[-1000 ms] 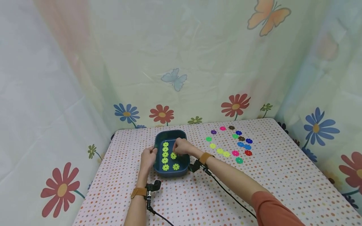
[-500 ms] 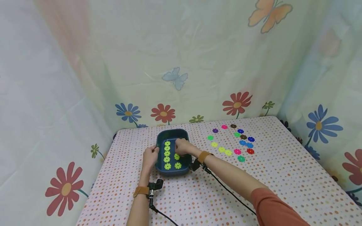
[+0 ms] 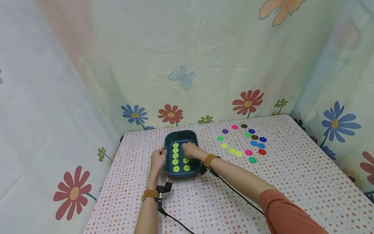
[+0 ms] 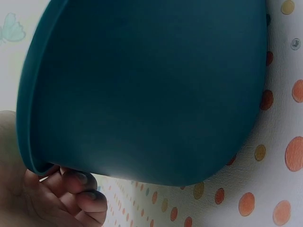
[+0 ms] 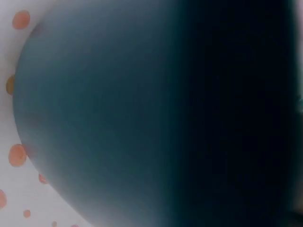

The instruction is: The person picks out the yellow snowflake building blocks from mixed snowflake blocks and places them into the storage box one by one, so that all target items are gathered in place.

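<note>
A dark blue rectangular tray (image 3: 181,175) stands on the table. My left hand (image 3: 158,159) grips its left rim; in the left wrist view, curled fingers (image 4: 87,201) show below the rim beside the outer wall (image 4: 151,94). Inside, several yellow flower-shaped discs (image 3: 175,155) form a column on the left. Two more yellow discs, an upper one (image 3: 186,161) and a lower one (image 3: 186,168), lie on the right. My right hand (image 3: 193,151) reaches down into the tray just behind these two. Its fingertips are hidden, and the right wrist view shows only the tray's outside (image 5: 94,109).
To the right, several loose flower discs lie scattered, among them yellow (image 3: 232,150), pink (image 3: 248,152), red (image 3: 262,151), green (image 3: 252,160) and blue (image 3: 261,146). Black cables (image 3: 233,197) run from both wrist cameras. A flowered curtain (image 3: 146,81) surrounds the table.
The head view has tilted, shifting everything slightly right and up. My right hand has moved slightly back from the upper right disc. My left hand keeps its grip on the rim.
</note>
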A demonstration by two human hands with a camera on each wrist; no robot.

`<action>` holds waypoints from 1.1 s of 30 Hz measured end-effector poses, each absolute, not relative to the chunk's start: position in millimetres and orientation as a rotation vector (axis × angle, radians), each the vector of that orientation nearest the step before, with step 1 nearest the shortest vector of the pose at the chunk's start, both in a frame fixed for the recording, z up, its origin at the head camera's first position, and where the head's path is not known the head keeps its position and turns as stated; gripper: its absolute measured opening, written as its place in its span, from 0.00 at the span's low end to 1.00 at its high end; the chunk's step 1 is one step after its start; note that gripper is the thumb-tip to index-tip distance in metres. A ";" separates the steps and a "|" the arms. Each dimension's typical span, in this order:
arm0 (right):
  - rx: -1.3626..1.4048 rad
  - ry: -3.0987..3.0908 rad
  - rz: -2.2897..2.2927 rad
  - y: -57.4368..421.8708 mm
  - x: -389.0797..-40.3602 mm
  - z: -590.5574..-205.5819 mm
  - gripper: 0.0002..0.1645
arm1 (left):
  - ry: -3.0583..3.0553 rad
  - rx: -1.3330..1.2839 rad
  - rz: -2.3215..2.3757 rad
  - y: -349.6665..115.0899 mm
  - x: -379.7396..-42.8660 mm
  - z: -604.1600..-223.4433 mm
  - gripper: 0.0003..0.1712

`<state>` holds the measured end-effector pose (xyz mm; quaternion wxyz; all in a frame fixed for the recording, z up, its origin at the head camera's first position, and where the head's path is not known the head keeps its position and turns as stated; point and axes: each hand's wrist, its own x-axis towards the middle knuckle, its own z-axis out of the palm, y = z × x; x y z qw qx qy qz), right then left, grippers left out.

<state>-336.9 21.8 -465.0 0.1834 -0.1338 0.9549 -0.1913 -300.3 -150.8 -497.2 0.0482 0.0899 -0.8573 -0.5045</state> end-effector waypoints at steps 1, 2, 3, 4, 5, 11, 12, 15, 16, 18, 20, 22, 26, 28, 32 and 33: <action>-0.379 2.698 -0.531 21.4 -337.1 -466.0 0.16 | -2.612 0.276 -1.544 -150.6 -300.4 -497.1 0.27; -0.378 2.701 -0.526 21.1 -337.2 -466.8 0.16 | -2.613 0.277 -1.546 -150.6 -300.5 -497.1 0.27; -0.378 2.702 -0.522 20.9 -337.2 -467.6 0.16 | -2.613 0.273 -1.546 -150.9 -300.6 -497.1 0.26; -0.377 2.706 -0.521 20.7 -337.3 -468.3 0.16 | -2.613 0.273 -1.548 -150.9 -300.8 -497.2 0.27; -0.376 2.706 -0.521 20.6 -337.5 -469.0 0.15 | -2.614 0.274 -1.549 -151.0 -300.9 -497.2 0.27; -0.355 2.702 -0.532 20.8 -338.6 -471.3 0.16 | -2.620 0.259 -1.542 -150.6 -300.1 -496.7 0.27; -0.353 2.703 -0.531 21.0 -338.6 -471.3 0.17 | -2.621 0.256 -1.540 -150.4 -300.1 -496.7 0.26; -0.347 2.705 -0.524 21.1 -337.7 -470.4 0.18 | -2.623 0.252 -1.530 -150.0 -300.2 -496.9 0.26; -0.348 2.706 -0.520 21.3 -337.2 -469.8 0.19 | -2.621 0.252 -1.532 -149.9 -300.2 -497.0 0.26; -0.350 2.709 -0.522 22.0 -335.8 -468.1 0.20 | -2.620 0.251 -1.529 -149.8 -300.3 -497.4 0.26; -0.356 2.708 -0.543 23.1 -334.4 -466.0 0.20 | -2.618 0.252 -1.531 -149.7 -300.1 -497.4 0.26; -0.373 2.706 -0.579 24.7 -333.1 -463.7 0.15 | -2.620 0.252 -1.530 -149.8 -300.1 -497.6 0.26; -0.452 2.708 -0.690 28.8 -333.0 -457.9 0.09 | -2.619 0.273 -1.544 -150.6 -300.4 -497.0 0.27; -0.501 2.706 -0.760 31.9 -333.8 -454.0 0.18 | -2.615 0.281 -1.555 -150.8 -300.4 -496.3 0.27; -0.583 2.730 -0.869 41.6 -334.1 -446.8 0.18 | -2.618 0.284 -1.560 -150.5 -300.5 -495.5 0.27; -0.587 2.734 -0.894 44.6 -334.4 -445.2 0.15 | -2.621 0.282 -1.558 -150.6 -300.1 -495.5 0.27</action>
